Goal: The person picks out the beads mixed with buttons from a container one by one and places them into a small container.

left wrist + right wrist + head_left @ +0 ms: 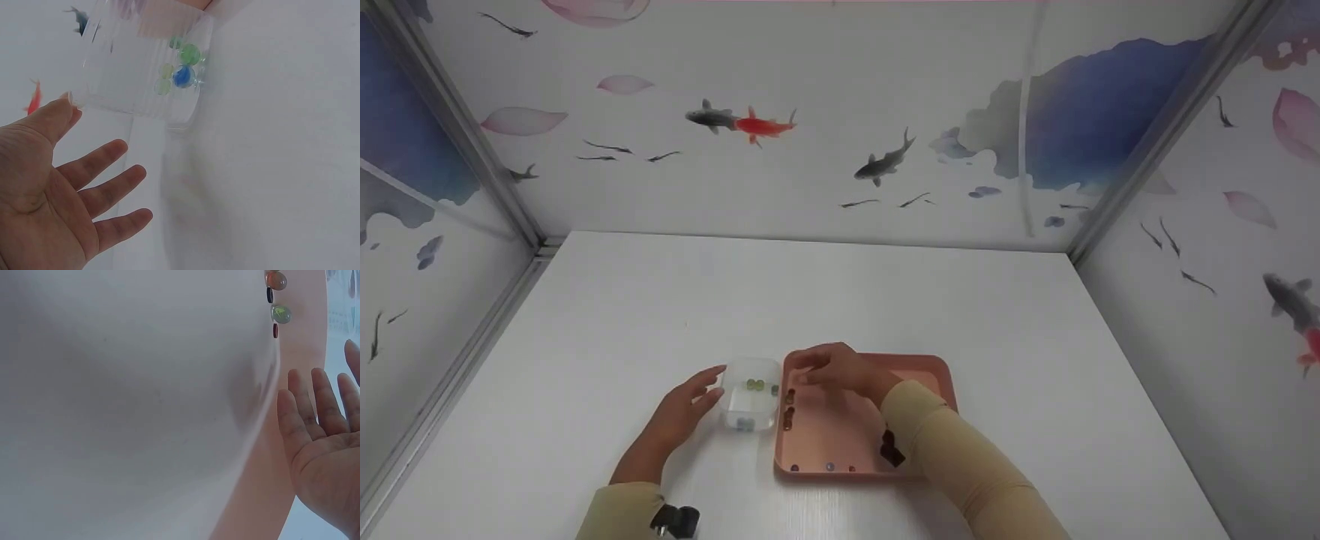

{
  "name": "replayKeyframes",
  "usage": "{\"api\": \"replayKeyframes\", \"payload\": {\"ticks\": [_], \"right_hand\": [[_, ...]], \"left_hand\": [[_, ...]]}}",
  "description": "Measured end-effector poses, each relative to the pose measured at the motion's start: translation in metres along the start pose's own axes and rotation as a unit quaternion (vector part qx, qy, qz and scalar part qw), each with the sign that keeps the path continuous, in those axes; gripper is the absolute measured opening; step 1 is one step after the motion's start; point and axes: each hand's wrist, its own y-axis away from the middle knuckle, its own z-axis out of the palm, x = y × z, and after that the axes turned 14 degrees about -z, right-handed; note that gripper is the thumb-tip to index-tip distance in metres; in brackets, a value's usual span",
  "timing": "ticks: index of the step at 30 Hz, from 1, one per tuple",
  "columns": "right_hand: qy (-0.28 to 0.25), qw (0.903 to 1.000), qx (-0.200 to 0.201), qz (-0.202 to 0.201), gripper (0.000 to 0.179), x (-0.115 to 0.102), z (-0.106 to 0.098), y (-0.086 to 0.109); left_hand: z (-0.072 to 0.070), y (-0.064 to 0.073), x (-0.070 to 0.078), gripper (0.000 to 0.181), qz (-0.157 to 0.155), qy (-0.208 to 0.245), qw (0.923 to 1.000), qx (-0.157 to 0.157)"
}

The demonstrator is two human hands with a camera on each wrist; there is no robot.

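Note:
A clear plastic box point(735, 401) stands against the left side of a pink tray point(847, 431). Green and blue marbles point(183, 76) lie inside it in the left wrist view. My left hand point(679, 412) is at the box's left side, its thumb tip close to the rim and the other fingers spread. Over the tray's far left corner is my right hand point(840, 369), and the right wrist view shows its fingers extended with nothing visible between them. Several marbles point(789, 418) line the tray's left edge. More small marbles point(830, 466) sit along its near edge.
The box and tray stand on a white table point(720, 300). Behind it rises a white panel printed with fish point(765, 126), and similar panels close off both sides. A dark wrist camera point(892, 450) on the right sleeve hangs over the tray.

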Motion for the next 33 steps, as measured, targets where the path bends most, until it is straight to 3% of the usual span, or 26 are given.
{"api": "replayKeyframes", "payload": {"ticks": [12,33], "right_hand": [[0.011,0.9994,-0.012,0.031,0.039,0.001,0.003,0.001],[0.041,0.9986,-0.019,0.028,0.035,0.007,0.014,-0.005]], "left_hand": [[0.001,-0.001,-0.001,0.047,0.002,-0.003,1.0,0.002],[-0.001,-0.001,-0.001,0.049,0.005,0.004,1.0,-0.006]]}}
